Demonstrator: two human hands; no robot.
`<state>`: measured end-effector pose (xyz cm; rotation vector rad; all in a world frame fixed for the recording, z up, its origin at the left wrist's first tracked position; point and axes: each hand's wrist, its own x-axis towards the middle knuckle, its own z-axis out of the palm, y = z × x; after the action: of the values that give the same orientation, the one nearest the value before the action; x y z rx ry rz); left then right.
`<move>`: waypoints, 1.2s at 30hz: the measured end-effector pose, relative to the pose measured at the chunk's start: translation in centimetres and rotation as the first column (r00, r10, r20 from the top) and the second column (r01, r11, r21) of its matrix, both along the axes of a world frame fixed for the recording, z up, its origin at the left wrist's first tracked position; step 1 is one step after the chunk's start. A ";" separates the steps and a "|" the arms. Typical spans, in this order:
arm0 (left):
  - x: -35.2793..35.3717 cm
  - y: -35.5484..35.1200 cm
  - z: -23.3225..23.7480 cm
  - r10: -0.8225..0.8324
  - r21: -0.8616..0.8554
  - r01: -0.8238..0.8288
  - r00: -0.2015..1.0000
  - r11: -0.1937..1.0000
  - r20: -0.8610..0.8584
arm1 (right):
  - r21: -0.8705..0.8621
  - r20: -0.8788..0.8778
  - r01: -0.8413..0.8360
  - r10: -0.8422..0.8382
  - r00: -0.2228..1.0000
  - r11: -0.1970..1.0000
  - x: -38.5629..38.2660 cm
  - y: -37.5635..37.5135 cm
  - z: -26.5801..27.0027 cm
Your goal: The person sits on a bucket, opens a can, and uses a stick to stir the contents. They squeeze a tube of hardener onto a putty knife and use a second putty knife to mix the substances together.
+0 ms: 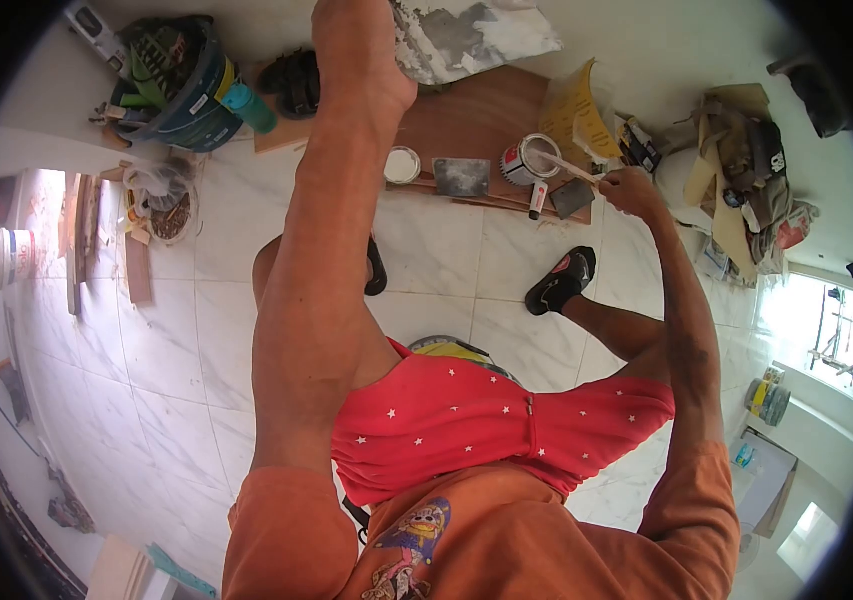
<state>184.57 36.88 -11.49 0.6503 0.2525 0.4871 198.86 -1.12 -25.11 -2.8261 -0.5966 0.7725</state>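
Note:
My left hand (362, 45) reaches far forward at the top edge, its fingers cut off or hidden. It holds a flat grey plate (477, 40) smeared with white paste, which juts out to its right. My right hand (632, 190) is closed around a light stick (572, 166). The far end of that stick dips into an open can (513, 165) with greyish-white contents. Beside the can lie a white-and-red marker-like tube (538, 200) and a dark flat block (574, 199). Further left are a grey rectangular plate (462, 177) and a round white lid (403, 165).
The can stands on a brown board (452, 125) by the wall. Yellow sheet material (582, 105) leans behind it. At upper left a dark bucket (197, 115) holds tools, with a teal bottle (249, 107) next to it. Piled bags and cardboard (742, 180) occupy the right side.

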 end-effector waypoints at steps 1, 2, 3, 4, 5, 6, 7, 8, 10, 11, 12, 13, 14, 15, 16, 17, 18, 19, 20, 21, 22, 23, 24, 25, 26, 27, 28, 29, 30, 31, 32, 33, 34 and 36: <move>-0.1 0.0 0.1 0.004 0.008 -0.004 1.000 1.000 -0.015 | 0.034 -0.031 0.064 -0.063 0.997 0.997 0.0 -0.1 -0.2; -0.2 0.0 0.1 0.009 0.015 -0.008 1.000 1.000 -0.029 | 0.032 -0.064 0.112 -0.109 0.992 0.993 0.0 -0.2 -0.3; -0.2 0.0 0.1 0.013 0.018 -0.012 1.000 1.000 -0.028 | 0.029 -0.096 0.158 -0.154 0.983 0.987 0.0 -0.3 -0.4; -0.2 0.0 0.1 0.017 0.021 -0.016 0.999 1.000 -0.027 | 0.023 -0.129 0.204 -0.199 0.971 0.979 0.1 -0.5 -0.6; -0.2 0.0 0.1 0.021 0.024 -0.020 0.999 1.000 -0.027 | 0.036 -0.148 0.225 -0.218 0.965 0.974 0.1 -0.7 -1.0; -0.2 0.0 0.1 0.016 0.019 -0.016 1.000 1.000 -0.019 | 0.048 -0.167 0.247 -0.236 0.957 0.968 0.1 -0.8 -1.3; -0.1 0.1 0.1 0.012 0.014 -0.012 1.000 1.000 -0.011 | 0.058 -0.187 0.268 -0.253 0.949 0.962 0.2 -1.1 -1.8; 0.0 0.1 0.0 0.007 0.009 -0.007 1.000 1.000 -0.004 | 0.042 -0.183 0.270 -0.258 0.949 0.962 0.3 -1.3 -2.4; 0.0 0.1 0.1 0.014 0.036 -0.013 1.000 0.999 -0.026 | 0.011 -0.177 0.274 -0.268 0.947 0.962 0.8 -1.5 -3.7; 0.0 0.0 0.1 0.018 0.050 -0.016 0.999 0.999 -0.038 | -0.016 -0.098 0.172 -0.173 0.980 0.985 0.9 -1.4 -4.6; 0.1 0.0 0.1 0.011 0.032 -0.010 0.999 0.999 -0.032 | -0.051 -0.021 0.071 -0.072 0.997 0.996 1.1 -1.2 -5.5; 0.2 -0.1 0.0 0.005 0.014 -0.004 1.000 1.000 -0.026 | -0.083 0.059 0.000 0.005 0.998 0.997 0.8 -0.9 -6.0; 0.3 -0.2 0.0 -0.002 -0.003 0.002 1.000 1.000 -0.021 | -0.124 0.140 -0.064 0.081 0.987 0.990 0.5 -0.5 -6.5; 0.4 -0.2 0.0 -0.007 -0.003 0.007 1.000 1.000 -0.011 | -0.157 0.225 -0.097 0.132 0.965 0.983 0.1 0.0 -7.2; 0.4 -0.3 0.0 -0.013 -0.002 0.013 1.000 1.000 -0.002 | -0.193 0.306 -0.127 0.183 0.934 0.973 -0.2 0.3 -7.9; 0.4 -0.4 0.0 -0.019 -0.001 0.019 1.000 1.000 0.007 | -0.177 0.317 -0.129 0.180 0.931 0.976 -0.4 0.5 -8.5; 0.5 -0.4 0.0 -0.019 -0.006 0.019 1.000 1.000 0.014 | -0.161 0.328 -0.131 0.178 0.928 0.978 -0.5 0.8 -9.0; 0.5 -0.4 0.0 -0.019 -0.010 0.020 1.000 1.000 0.021 | -0.146 0.339 -0.134 0.177 0.924 0.980 -0.7 1.1 -9.1; 0.4 -0.5 0.1 -0.019 -0.015 0.020 0.999 1.000 0.029 | -0.159 0.338 -0.150 0.196 0.921 0.976 -0.8 1.3 -8.9; 0.4 -0.4 0.2 -0.011 -0.008 0.011 1.000 1.000 -0.014 | -0.172 0.336 -0.165 0.215 0.917 0.971 -0.9 1.4 -8.7; 0.2 -0.5 0.7 -0.003 -0.001 0.003 0.998 1.000 -0.057 | -0.186 0.335 -0.180 0.234 0.913 0.966 -0.8 1.3 -8.8; 0.0 -0.5 1.0 0.006 0.006 -0.006 0.995 1.000 -0.099 | -0.197 0.315 -0.245 0.298 0.901 0.949 -0.4 0.9 -8.7; -0.1 -0.5 1.1 0.010 0.002 -0.010 0.996 1.000 -0.092 | -0.208 0.294 -0.308 0.360 0.885 0.928 0.3 0.5 -8.3; -0.1 -0.6 1.1 0.012 -0.004 -0.013 0.996 1.000 -0.085 | -0.220 0.272 -0.369 0.420 0.866 0.903 0.8 -0.1 -8.1; -0.2 -0.6 1.2 0.014 -0.009 -0.015 0.997 1.000 -0.077 | -0.201 0.258 -0.325 0.370 0.893 0.924 0.2 0.4 -6.4; -0.1 -0.6 1.0 0.013 -0.003 -0.014 0.999 1.000 -0.051 | -0.182 0.243 -0.280 0.319 0.916 0.943 -0.2 0.6 -4.3; -0.1 -0.5 0.6 0.013 0.005 -0.013 1.000 1.000 -0.026 | -0.161 0.227 -0.235 0.268 0.936 0.958 -0.5 1.0 -2.8; 0.0 -0.4 0.3 0.014 0.013 -0.014 1.000 1.000 -0.001 | -0.137 0.222 -0.234 0.260 0.940 0.962 -0.5 0.9 -2.4; 0.0 -0.4 0.1 0.017 0.017 -0.017 1.000 1.000 -0.002 | -0.113 0.217 -0.233 0.253 0.943 0.966 -0.4 0.7 -2.0; 0.0 -0.4 0.0 0.021 0.021 -0.021 1.000 1.000 -0.002 | -0.089 0.211 -0.230 0.244 0.946 0.969 -0.2 0.3 -1.9; 0.0 -0.4 0.0 0.023 0.025 -0.023 1.000 0.999 -0.003 | -0.056 0.230 -0.258 0.264 0.937 0.964 0.1 -0.2 -2.2; 0.0 -0.3 0.0 0.013 0.015 -0.013 1.000 1.000 -0.004 | -0.023 0.249 -0.286 0.283 0.926 0.958 0.3 -0.6 -2.5; 0.1 -0.2 -0.1 0.004 0.006 -0.004 1.000 1.000 -0.005 | 0.010 0.269 -0.314 0.300 0.915 0.949 0.1 -0.2 -2.3; 0.1 -0.1 -0.1 -0.004 -0.009 0.004 1.000 1.000 -0.001 | 0.040 0.044 -0.040 0.039 0.998 0.998 -0.2 0.1 -1.3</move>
<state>184.67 36.76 -11.59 0.6425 0.2545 0.4816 198.62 -0.98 -26.40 -2.8086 -0.6690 0.6986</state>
